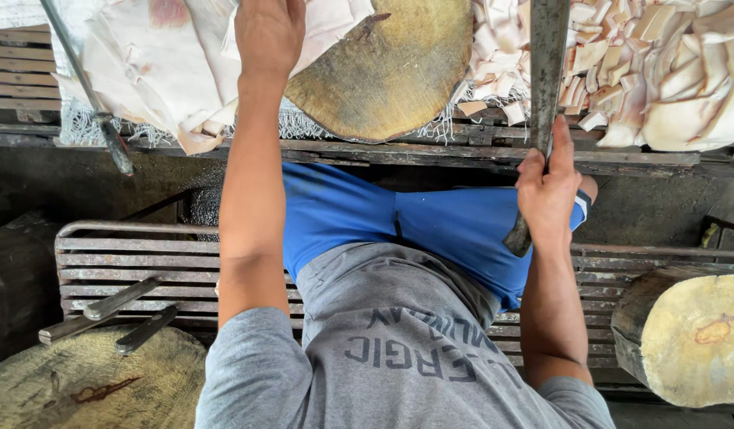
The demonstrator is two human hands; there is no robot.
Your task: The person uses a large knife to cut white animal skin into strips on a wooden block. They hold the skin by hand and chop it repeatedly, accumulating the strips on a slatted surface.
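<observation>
A long cleaver (546,71) with a dull grey, flat blade and a dark worn handle is gripped by the right hand (548,195); the fingers are clenched round the handle and the thumb is laid along it. The blade is held just right of the round wooden chopping block (391,71), the landmark used here, and is extended to the far edge of the view.

The left hand (268,36) is laid palm down on a pale slab of raw fat or skin (156,71) just left of the block. Whether the slab is grasped or only pressed cannot be told, since the fingers are cut off by the picture edge.

Counts: 1 cleaver in hand; 3 wooden blocks, namely the landmark block, a second block (689,334) near and to the right of it, and a third block (89,381) near and to the left of it; 2 spare knives (113,310) beside that third block.

A heap of cut pale pieces (653,63) is piled right of the landmark block, beyond the blade. A metal rod (85,87) is leaned left of the slab. A slatted metal bench (137,258) is placed nearer than the block.
</observation>
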